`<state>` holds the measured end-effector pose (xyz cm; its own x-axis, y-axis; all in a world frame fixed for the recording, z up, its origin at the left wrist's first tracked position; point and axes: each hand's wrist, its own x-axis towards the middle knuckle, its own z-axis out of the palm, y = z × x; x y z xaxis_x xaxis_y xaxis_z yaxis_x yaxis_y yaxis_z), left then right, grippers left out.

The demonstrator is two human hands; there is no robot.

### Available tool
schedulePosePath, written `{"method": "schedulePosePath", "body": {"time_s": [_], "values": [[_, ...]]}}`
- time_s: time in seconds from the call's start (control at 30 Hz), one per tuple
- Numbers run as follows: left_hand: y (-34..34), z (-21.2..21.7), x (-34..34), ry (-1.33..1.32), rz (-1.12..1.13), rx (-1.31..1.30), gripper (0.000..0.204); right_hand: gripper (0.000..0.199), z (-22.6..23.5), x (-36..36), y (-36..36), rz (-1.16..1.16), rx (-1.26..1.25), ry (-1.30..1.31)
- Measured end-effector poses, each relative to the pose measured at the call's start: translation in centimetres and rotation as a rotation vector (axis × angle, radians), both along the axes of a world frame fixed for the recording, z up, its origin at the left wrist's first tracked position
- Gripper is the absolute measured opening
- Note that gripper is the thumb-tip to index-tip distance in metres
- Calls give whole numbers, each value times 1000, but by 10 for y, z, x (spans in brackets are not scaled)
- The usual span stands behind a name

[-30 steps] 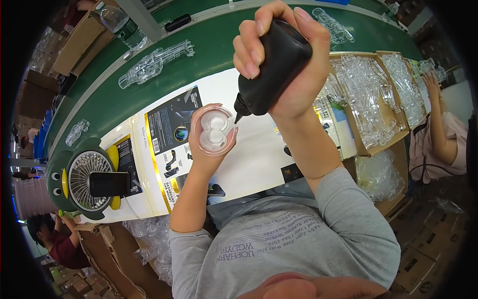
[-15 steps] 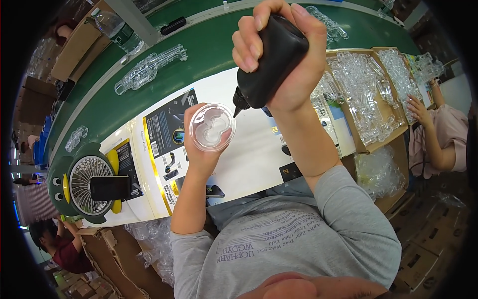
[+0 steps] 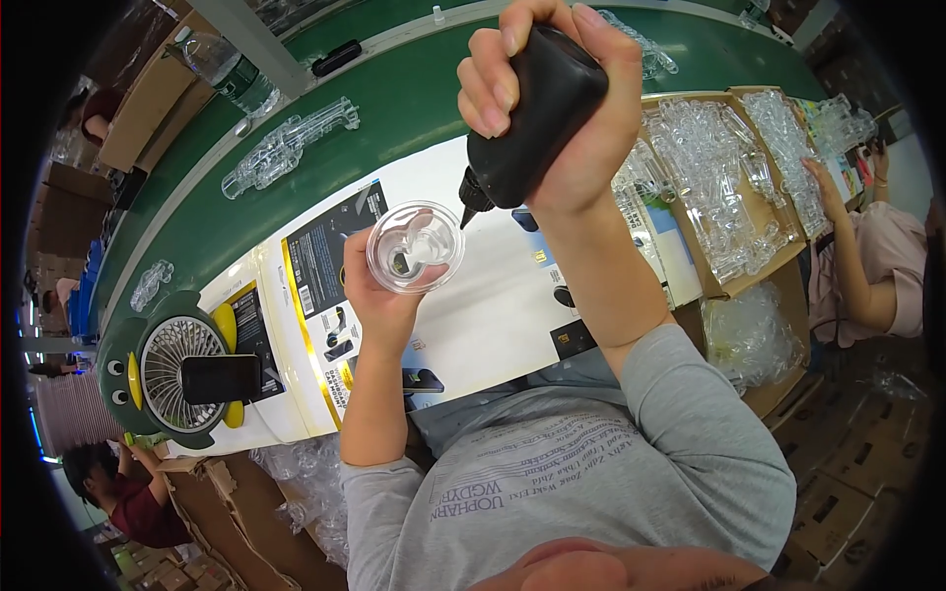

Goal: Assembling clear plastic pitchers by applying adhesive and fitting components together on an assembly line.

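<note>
My right hand (image 3: 598,148) is closed around a black squeeze bottle (image 3: 548,103), tipped so its narrow nozzle points down and left. The nozzle tip is right by the rim of a round clear plastic piece (image 3: 434,271); I cannot tell whether they touch. That piece has a wide flange and curved shapes inside, and my left hand (image 3: 372,305) grips it from its left and lower side. Some of the left fingers are hidden behind it. Under both hands lies a flattened white printed cardboard sheet (image 3: 483,325).
Clear plastic parts (image 3: 281,153) lie on the green table (image 3: 404,113). At the right, an open carton (image 3: 724,197) holds many more. A penguin-shaped fan (image 3: 182,369) with a dark phone (image 3: 222,379) before it stands left. A co-worker's arm (image 3: 852,266) reaches in at the far right.
My left hand has shifted slightly left with the clear piece, which is turned a little differently. The bottle has moved slightly up and left. The co-worker's arm at right has changed position.
</note>
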<state>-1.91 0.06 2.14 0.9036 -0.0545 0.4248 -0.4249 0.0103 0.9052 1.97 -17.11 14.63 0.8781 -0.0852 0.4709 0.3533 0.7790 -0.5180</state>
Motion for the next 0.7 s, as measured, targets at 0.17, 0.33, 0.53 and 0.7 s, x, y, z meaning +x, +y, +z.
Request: {"method": "schedulePosePath", "body": {"time_s": [0.17, 0.33, 0.53, 0.7], "values": [[5, 3, 7, -68, 16, 76, 57, 38, -11, 10, -6, 81, -16, -121], [8, -2, 11, -97, 28, 92, 56, 37, -15, 13, -5, 45, -75, -121], [7, -3, 14, -62, -52, -109, 55, 37, -14, 13, -5, 70, -61, -84], [8, -2, 12, -56, -72, -116, 53, 36, -13, 11, -3, 76, -45, -74]]}}
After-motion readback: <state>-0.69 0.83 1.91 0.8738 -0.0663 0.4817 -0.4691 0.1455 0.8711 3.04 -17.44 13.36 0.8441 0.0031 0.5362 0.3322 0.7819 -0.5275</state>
